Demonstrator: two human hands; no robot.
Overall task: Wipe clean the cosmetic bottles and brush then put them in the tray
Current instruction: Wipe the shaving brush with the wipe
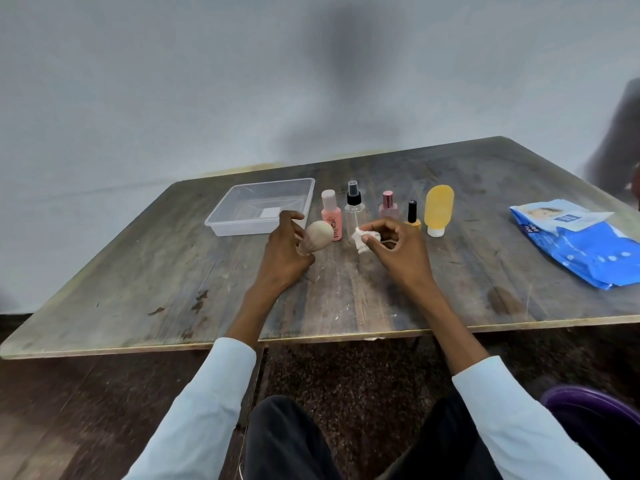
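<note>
My left hand [285, 247] grips the handle of a beige makeup brush [319, 234], bristle head up and tilted right. My right hand [394, 245] pinches a crumpled white wipe [362, 239], a short gap to the right of the brush head. Behind the hands stand a pink bottle [330, 211], a clear spray bottle [354, 206] with a black top, a small pink perfume bottle [388, 206], a yellow nail polish bottle [412, 216] with a black cap, and a yellow tube [438, 209] standing on its white cap. A clear plastic tray [242, 225] sits at the left, holding none of them.
A blue pack of wet wipes [581, 240] lies at the right of the wooden table [173, 289]. The table's near edge runs just in front of my forearms. A purple object [595, 403] shows at the lower right, below the table.
</note>
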